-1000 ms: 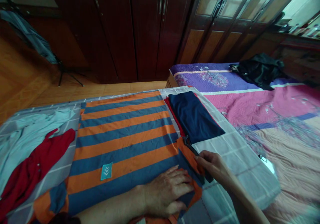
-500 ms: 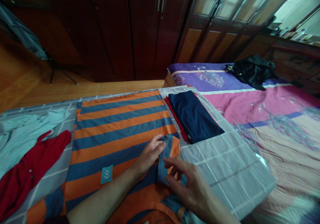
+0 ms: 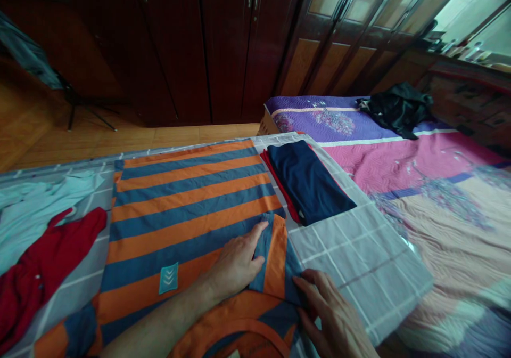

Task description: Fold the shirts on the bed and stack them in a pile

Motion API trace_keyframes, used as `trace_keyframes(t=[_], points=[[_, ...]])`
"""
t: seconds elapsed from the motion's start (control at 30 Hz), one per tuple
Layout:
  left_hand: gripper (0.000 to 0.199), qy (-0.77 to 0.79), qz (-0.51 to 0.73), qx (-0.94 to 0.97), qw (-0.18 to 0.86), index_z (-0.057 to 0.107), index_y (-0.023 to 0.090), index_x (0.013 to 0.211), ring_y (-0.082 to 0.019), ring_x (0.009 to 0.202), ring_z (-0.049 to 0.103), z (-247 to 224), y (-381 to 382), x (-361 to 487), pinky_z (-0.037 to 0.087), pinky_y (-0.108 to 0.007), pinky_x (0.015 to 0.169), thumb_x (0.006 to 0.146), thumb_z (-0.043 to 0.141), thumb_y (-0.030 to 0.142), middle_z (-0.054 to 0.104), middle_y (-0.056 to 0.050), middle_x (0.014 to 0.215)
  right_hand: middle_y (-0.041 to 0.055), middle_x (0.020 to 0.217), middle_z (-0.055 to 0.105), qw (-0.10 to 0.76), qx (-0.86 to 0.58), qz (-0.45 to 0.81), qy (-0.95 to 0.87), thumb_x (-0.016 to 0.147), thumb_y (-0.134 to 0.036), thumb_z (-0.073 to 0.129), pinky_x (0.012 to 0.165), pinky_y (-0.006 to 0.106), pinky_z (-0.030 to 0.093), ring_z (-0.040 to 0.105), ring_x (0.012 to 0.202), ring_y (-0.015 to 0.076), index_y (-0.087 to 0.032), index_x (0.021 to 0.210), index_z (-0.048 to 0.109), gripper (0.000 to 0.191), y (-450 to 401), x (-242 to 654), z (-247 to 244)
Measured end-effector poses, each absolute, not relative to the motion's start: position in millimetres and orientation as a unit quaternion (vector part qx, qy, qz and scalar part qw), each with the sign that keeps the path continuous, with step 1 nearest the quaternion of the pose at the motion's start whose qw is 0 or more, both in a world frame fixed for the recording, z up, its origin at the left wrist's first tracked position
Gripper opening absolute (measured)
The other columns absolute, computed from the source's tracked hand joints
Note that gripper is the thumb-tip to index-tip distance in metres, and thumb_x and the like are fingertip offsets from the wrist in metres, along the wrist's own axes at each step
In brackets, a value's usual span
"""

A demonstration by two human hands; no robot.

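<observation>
An orange and blue-grey striped T-shirt [image 3: 187,203] lies spread out, its neckline towards me and a small teal patch on it. Its right sleeve [image 3: 274,257] is folded inward over the body. My left hand [image 3: 239,259] rests on the shirt with the index finger stretched along the sleeve's hem and the thumb apart. At the outer shoulder edge, my right hand [image 3: 329,304] pinches the shirt's fabric between thumb and fingers; the thumb tip is partly hidden.
A folded navy garment [image 3: 309,182] lies on a red one [image 3: 279,185] beyond the shirt. Red [image 3: 51,267] and pale blue clothes [image 3: 43,198] lie loosely at left. The grey checked surface [image 3: 343,251] adjoins a bed [image 3: 399,161] with a black garment [image 3: 399,107].
My right hand has moved down and right to the shoulder edge and closed on the fabric. The sleeve now lies flatter, and my left index finger has straightened along its hem.
</observation>
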State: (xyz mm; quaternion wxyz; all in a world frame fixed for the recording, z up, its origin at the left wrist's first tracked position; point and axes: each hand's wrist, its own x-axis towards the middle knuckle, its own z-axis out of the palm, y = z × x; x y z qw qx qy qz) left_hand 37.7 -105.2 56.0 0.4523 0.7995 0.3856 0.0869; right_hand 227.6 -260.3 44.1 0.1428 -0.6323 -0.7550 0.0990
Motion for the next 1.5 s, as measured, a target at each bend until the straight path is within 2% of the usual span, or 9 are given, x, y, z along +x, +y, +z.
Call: trace_keyframes(t=[0.2,0.33,0.53,0.7,0.77,0.97,1.23,1.37,1.5], points=[[0.044,0.381,0.126,0.790,0.464,0.056,0.021,0.111,-0.017,0.094,0.060,68,-90,30,0.043,-0.028,0.089,0.071,0.044,0.008,0.065,-0.001,0.105,0.0098,0.106,0.056,0.140,-0.634,0.134,-0.749,0.075,-0.009,0.049,0.074,0.031,0.056,0.062,0.092,0.0196,-0.021,0.125,0.045,0.051,-262,228,45],[0.041,0.377,0.121,0.804,0.445,0.061,0.021,0.102,-0.017,0.098,0.059,65,-82,26,0.043,-0.027,0.090,0.070,0.040,0.005,0.064,-0.001,0.103,0.0062,0.090,0.057,0.151,-0.627,0.144,-0.751,0.077,-0.009,0.045,0.062,0.029,0.054,0.062,0.076,0.0183,-0.020,0.115,0.050,0.040,-260,219,49],[0.050,0.378,0.118,0.823,0.408,0.064,0.023,0.104,-0.016,0.098,0.059,49,-83,27,0.044,-0.027,0.088,0.069,0.037,0.001,0.063,-0.001,0.102,0.0035,0.078,0.056,0.157,-0.617,0.144,-0.758,0.083,-0.007,0.040,0.053,0.024,0.045,0.058,0.065,0.0155,-0.021,0.098,0.055,0.026,-259,208,56],[0.048,0.362,0.186,0.798,0.445,0.065,0.020,0.104,-0.015,0.097,0.060,50,-80,29,0.044,-0.025,0.088,0.068,0.039,0.002,0.065,-0.001,0.102,0.0014,0.073,0.055,0.170,-0.596,0.097,-0.779,0.084,-0.006,0.039,0.052,0.024,0.041,0.056,0.061,0.0146,-0.021,0.101,0.052,0.026,-261,207,57],[0.047,0.364,0.199,0.790,0.452,0.065,0.019,0.104,-0.015,0.097,0.059,51,-79,28,0.044,-0.025,0.089,0.068,0.040,0.002,0.065,-0.001,0.102,0.0010,0.071,0.054,0.167,-0.593,0.089,-0.783,0.084,-0.006,0.039,0.051,0.024,0.039,0.055,0.059,0.0144,-0.022,0.097,0.052,0.024,-261,206,55],[0.051,0.391,0.132,0.820,0.396,0.063,0.021,0.110,-0.016,0.099,0.059,50,-79,27,0.044,-0.027,0.090,0.069,0.039,0.002,0.063,-0.002,0.106,0.0006,0.070,0.059,0.092,-0.585,0.142,-0.793,0.088,-0.013,0.045,0.051,0.024,0.037,0.057,0.059,0.0135,-0.021,0.082,0.053,0.013,-262,205,49],[0.050,0.376,0.103,0.858,0.335,0.058,0.022,0.117,-0.016,0.098,0.058,46,-83,28,0.046,-0.027,0.087,0.076,0.039,0.002,0.058,-0.002,0.109,0.0016,0.066,0.061,0.010,-0.579,0.196,-0.791,0.087,-0.019,0.051,0.049,0.025,0.034,0.060,0.055,0.0138,-0.020,0.070,0.057,0.018,-253,214,62],[0.038,0.358,0.157,0.896,0.208,0.059,0.019,0.113,-0.022,0.105,0.052,55,-93,30,0.042,-0.038,0.092,0.082,0.042,0.004,0.054,-0.007,0.114,0.0026,0.075,0.063,0.066,-0.603,0.233,-0.760,0.091,-0.027,0.047,0.056,0.024,0.039,0.062,0.066,0.0144,-0.021,0.084,0.062,0.018,-233,223,80],[0.023,0.179,0.137,0.952,0.206,0.060,0.019,0.102,-0.020,0.092,0.053,63,-115,38,0.043,-0.033,0.082,0.090,0.043,0.012,0.058,-0.005,0.097,0.0039,0.079,0.066,0.136,-0.671,0.193,-0.703,0.092,-0.027,0.043,0.059,0.025,0.041,0.062,0.065,0.0146,-0.018,0.111,0.060,0.028,-191,233,80]])
